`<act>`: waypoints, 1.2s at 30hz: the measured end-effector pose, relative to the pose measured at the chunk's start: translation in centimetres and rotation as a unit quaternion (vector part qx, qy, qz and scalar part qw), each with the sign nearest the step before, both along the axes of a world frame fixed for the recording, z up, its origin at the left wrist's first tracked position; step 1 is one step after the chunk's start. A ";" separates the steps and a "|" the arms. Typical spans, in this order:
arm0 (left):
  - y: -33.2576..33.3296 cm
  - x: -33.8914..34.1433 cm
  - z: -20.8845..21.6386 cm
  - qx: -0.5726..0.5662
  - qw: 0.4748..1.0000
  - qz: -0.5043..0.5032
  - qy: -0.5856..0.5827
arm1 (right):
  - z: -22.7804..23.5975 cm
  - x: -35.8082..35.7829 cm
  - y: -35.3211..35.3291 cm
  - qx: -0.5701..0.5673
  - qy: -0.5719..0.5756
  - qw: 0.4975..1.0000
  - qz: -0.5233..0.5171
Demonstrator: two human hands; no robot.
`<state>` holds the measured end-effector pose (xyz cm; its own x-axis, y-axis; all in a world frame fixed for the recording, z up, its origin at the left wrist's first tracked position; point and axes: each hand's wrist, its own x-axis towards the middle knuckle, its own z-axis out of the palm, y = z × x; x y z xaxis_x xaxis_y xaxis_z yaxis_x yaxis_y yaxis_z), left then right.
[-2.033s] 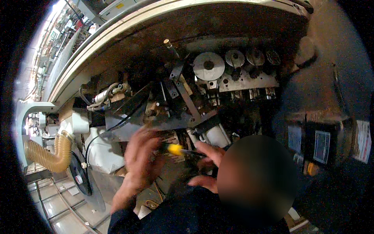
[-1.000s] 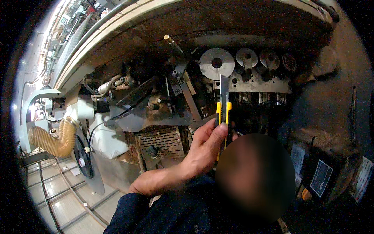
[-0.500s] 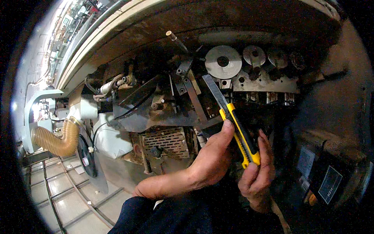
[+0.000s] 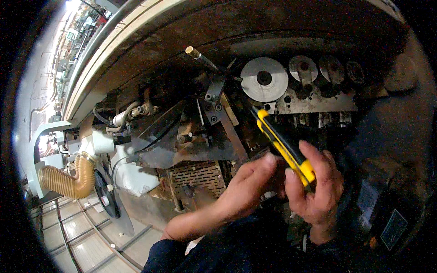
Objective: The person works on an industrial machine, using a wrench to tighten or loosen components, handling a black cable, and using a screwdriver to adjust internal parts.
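My right hand (image 4: 318,193) grips a yellow and black snap-off utility knife (image 4: 286,148) near its rear end, thumb on one side and fingers on the other. The knife slants up and left, with its front end close below a large round metal disc (image 4: 264,79). Only a short dark piece shows at the knife's front; a long blade is not visible. My left hand (image 4: 246,186) is closed just left of the knife, its thumb tip beside the handle. Its other fingers are mostly hidden, and whether they hold anything cannot be seen.
Smaller metal discs (image 4: 302,68) and a drilled metal plate (image 4: 314,101) sit right of the large disc. A dark bracket with bolts (image 4: 214,109) and a slotted grimy panel (image 4: 198,177) lie to the left. A tan ribbed hose (image 4: 68,179) bends at far left.
The long blade that stuck out of the knife is no longer seen. My right hand has moved right and up with the knife; the left thumb has come off the knife's upper part.
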<state>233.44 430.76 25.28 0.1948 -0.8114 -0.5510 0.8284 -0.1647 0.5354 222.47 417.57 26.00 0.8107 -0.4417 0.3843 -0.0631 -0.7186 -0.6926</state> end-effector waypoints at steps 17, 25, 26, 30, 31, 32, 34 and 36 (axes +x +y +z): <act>6.9 -1.1 -1.6 0.123 0.950 -0.160 -0.239 | -3.5 5.0 -2.1 -0.201 0.027 0.975 0.096; 7.5 -1.3 -1.8 0.102 0.942 -0.175 -0.267 | -2.2 6.8 -1.0 -0.262 0.082 0.957 0.095; 7.3 -1.2 -1.6 0.107 0.942 -0.178 -0.263 | -2.2 7.0 -1.1 -0.265 0.087 0.955 0.097; 6.9 -0.4 -1.1 0.118 0.941 -0.177 -0.263 | -2.1 7.1 -0.7 -0.280 0.100 0.951 0.090; 6.9 -0.3 -1.1 0.122 0.938 -0.182 -0.267 | -2.0 7.0 -0.6 -0.289 0.102 0.948 0.084; 6.9 -0.2 -1.1 0.129 0.936 -0.185 -0.271 | -1.9 7.0 -0.3 -0.297 0.102 0.946 0.081; 7.3 -0.2 -1.3 0.135 0.938 -0.181 -0.264 | -1.5 6.7 0.3 -0.299 0.106 0.946 0.073; 7.3 -0.1 -1.3 0.125 0.942 -0.177 -0.257 | -0.8 6.3 0.8 -0.288 0.117 0.949 0.058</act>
